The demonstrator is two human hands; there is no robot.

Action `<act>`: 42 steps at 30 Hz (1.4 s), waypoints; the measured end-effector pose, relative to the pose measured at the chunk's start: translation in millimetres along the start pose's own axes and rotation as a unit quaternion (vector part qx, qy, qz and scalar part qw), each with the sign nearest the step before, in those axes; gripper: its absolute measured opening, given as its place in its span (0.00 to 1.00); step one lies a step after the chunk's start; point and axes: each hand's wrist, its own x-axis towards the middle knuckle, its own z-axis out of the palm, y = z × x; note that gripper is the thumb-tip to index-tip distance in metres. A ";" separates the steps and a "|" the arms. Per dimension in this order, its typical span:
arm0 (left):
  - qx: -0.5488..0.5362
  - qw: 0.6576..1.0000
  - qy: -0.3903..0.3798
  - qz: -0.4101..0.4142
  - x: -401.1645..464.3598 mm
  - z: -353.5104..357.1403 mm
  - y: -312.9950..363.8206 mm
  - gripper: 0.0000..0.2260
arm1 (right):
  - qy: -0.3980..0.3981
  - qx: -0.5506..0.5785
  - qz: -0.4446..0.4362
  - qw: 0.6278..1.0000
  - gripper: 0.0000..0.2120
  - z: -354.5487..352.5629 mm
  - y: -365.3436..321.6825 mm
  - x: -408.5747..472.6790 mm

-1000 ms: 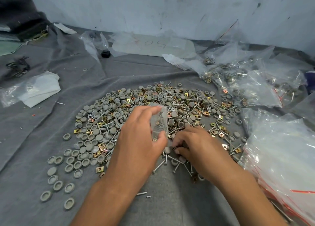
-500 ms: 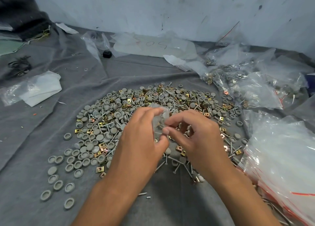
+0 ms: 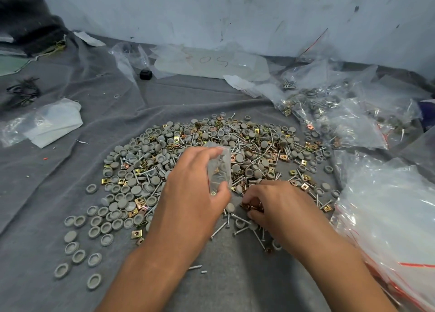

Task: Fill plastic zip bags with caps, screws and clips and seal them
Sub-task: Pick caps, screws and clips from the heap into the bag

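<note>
A wide heap of grey caps (image 3: 131, 189), silver screws (image 3: 237, 144) and brass clips (image 3: 138, 203) lies on a grey cloth (image 3: 47, 205). My left hand (image 3: 193, 191) holds a small clear zip bag (image 3: 219, 168) upright over the heap, with caps, a screw and a clip visible inside. My right hand (image 3: 277, 205) is down on the cloth at the heap's near edge, its fingertips curled round a few brass clips (image 3: 250, 205). Loose screws (image 3: 240, 229) lie under and beside it.
Filled zip bags (image 3: 341, 118) pile up at the back right, and a big stack of clear bags with red strips (image 3: 395, 217) sits at the right. Flat plastic sheets (image 3: 211, 62) lie by the wall (image 3: 211, 12), a white folded bag (image 3: 54, 121) at left.
My right hand was pinching at the bag's mouth half a second ago; it has dropped back to the cloth and taken hold of clips. The left hand keeps the bag in about the same place.
</note>
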 end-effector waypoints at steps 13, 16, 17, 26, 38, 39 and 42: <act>0.002 1.000 0.004 0.002 0.4 1.4 0.7 0.23 | 0.232 0.301 -0.057 0.923 0.04 -9.5 -4.6 2.8; -0.001 1.000 -0.001 0.010 0.7 3.3 1.4 0.24 | 0.291 0.283 -0.108 0.907 0.04 -11.2 -16.9 2.8; -0.002 1.000 -0.002 0.011 0.8 3.6 1.0 0.25 | 0.299 0.268 -0.118 0.908 0.04 -10.0 -19.4 3.6; 0.001 1.000 0.009 0.014 0.9 3.3 0.6 0.24 | 0.376 0.245 -0.146 0.882 0.05 -2.4 -25.7 3.8; -0.081 0.987 0.135 -0.042 7.5 -31.4 -1.3 0.22 | 0.027 0.152 -0.038 0.987 0.07 20.3 -12.6 9.3; -0.069 0.989 0.124 -0.043 7.5 -30.3 -1.9 0.22 | 0.018 0.142 -0.045 0.989 0.09 22.3 -16.1 8.7; -0.032 0.994 0.093 -0.037 5.8 -22.9 0.3 0.22 | 0.039 0.096 -0.066 0.992 0.14 23.9 -24.6 8.2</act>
